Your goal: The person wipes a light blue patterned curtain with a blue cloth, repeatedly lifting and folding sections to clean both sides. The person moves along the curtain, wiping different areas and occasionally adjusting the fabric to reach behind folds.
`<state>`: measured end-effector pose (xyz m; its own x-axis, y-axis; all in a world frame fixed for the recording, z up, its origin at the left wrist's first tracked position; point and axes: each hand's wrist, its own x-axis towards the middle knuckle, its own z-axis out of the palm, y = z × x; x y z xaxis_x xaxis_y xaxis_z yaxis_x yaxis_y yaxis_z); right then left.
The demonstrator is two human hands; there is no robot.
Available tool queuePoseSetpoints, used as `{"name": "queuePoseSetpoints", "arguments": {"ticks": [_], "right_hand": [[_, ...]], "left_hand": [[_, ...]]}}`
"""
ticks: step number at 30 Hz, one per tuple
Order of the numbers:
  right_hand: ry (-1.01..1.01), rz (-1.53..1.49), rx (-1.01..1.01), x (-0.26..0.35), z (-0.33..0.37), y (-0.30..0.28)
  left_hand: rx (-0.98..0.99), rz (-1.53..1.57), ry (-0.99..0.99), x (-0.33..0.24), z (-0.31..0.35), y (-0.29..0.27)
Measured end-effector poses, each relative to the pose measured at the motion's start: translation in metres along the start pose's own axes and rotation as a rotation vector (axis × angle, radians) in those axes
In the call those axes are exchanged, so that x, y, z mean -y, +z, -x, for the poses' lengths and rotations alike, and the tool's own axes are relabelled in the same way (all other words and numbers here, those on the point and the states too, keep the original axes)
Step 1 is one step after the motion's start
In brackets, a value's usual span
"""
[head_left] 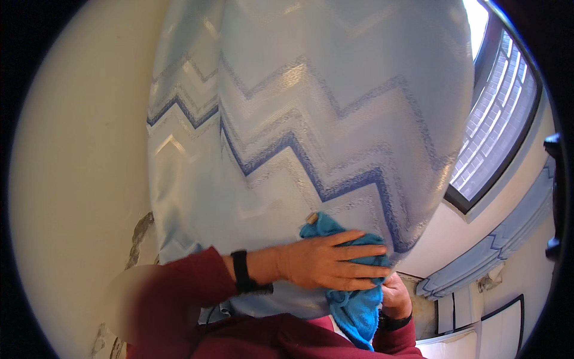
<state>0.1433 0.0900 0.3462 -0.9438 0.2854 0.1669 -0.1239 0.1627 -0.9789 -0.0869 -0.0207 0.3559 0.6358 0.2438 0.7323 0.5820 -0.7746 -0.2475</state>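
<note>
A light blue curtain (281, 107) with grey and dark blue zigzag bands hangs in front of me. On its lower right part, my left hand (329, 263) lies over a bright blue cloth (353, 314) and presses it to the fabric. The fingers are long and slightly bent over the cloth, whose loose end hangs below the palm. At the curtain's lower right edge is my right hand (396, 298), curled closed at the edge beside the cloth. Its fingertips are partly hidden by the fabric and cloth.
A pale wall (84, 155) with a chipped patch (140, 239) stands on the left. To the right, a dark-framed window (493, 119) shows slats. A second blue curtain (490, 257) hangs farther right, above white panels (505, 332) with dark edges.
</note>
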Motion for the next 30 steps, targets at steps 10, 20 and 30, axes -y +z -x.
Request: {"name": "queuePoseSetpoints", "arguments": {"ticks": [10, 20, 30], "right_hand": [[-0.026, 0.005, -0.121, 0.072, 0.055, 0.007], [0.054, 0.082, -0.189, 0.052, 0.051, 0.004], [-0.003, 0.067, -0.515, 0.032, 0.076, -0.025]], "left_hand": [[-0.301, -0.917, -0.653, 0.188, 0.021, -0.147], [-0.246, -0.177, -0.344, 0.037, -0.037, 0.000], [-0.471, -0.281, -1.369, 0.084, 0.147, -0.036]]}}
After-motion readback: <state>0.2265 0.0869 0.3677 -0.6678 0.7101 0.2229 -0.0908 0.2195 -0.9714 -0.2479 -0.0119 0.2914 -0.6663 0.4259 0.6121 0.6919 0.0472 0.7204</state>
